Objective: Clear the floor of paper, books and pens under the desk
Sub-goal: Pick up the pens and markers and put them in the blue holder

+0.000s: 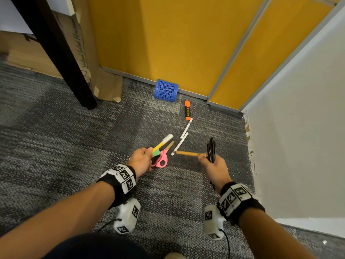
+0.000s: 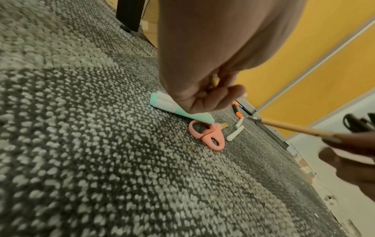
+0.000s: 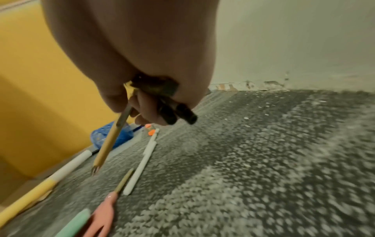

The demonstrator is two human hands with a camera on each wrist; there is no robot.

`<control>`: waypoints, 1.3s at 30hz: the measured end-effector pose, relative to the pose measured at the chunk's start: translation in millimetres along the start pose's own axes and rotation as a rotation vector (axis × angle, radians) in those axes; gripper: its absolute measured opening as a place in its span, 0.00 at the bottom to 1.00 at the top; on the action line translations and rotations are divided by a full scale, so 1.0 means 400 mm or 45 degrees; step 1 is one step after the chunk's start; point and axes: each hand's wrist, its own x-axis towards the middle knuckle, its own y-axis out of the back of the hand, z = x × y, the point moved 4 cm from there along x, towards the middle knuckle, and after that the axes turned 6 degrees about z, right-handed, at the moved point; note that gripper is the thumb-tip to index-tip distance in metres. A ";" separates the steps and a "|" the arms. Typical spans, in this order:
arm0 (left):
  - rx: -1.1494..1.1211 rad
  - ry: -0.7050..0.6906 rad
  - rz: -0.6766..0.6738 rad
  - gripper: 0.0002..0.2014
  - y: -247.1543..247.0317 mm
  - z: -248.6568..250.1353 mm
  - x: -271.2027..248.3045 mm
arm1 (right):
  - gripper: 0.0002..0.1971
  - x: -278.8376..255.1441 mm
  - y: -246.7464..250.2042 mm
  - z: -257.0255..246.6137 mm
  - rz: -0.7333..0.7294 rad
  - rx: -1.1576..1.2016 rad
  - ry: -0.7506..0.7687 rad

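The left hand [image 1: 141,161] has its fingers [image 2: 205,102] curled round a yellow marker with a white cap [image 1: 162,142] and a mint-green marker [image 2: 178,110], both held just above the carpet [image 1: 56,146]. Directly under those fingers lie pink scissors [image 1: 162,160], flat on the carpet, blades pointing away.

The right hand [image 1: 214,169] has its fingers [image 3: 150,115] closed on a bundle of black pens [image 1: 211,149] standing upward, and also pinches a wooden-handled tool [image 1: 190,154] that points across towards the left hand.

Between the two hands, just beyond the fingertips, two white pens [image 1: 183,138] lie end to end. Farther out lies an orange highlighter [image 1: 187,110], then a blue pen holder [image 1: 166,90] on its side against the yellow partition [image 1: 168,43]. A dark table leg [image 1: 61,53] stands off to the left, with cardboard [image 1: 104,85] behind it.
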 end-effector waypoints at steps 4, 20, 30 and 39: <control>-0.004 0.024 -0.036 0.17 -0.019 0.007 0.000 | 0.05 -0.001 -0.025 -0.055 -0.022 0.233 -0.067; 0.552 -0.326 -0.449 0.10 -0.108 0.154 -0.120 | 0.15 -0.007 -0.128 -0.102 -0.209 0.635 -0.264; 0.923 -0.557 -0.580 0.12 -0.117 0.210 -0.075 | 0.14 0.078 -0.137 -0.122 -0.317 0.400 -0.267; 1.399 -0.617 -0.275 0.16 -0.181 0.180 0.075 | 0.16 0.268 -0.057 -0.097 -0.101 -0.118 -0.234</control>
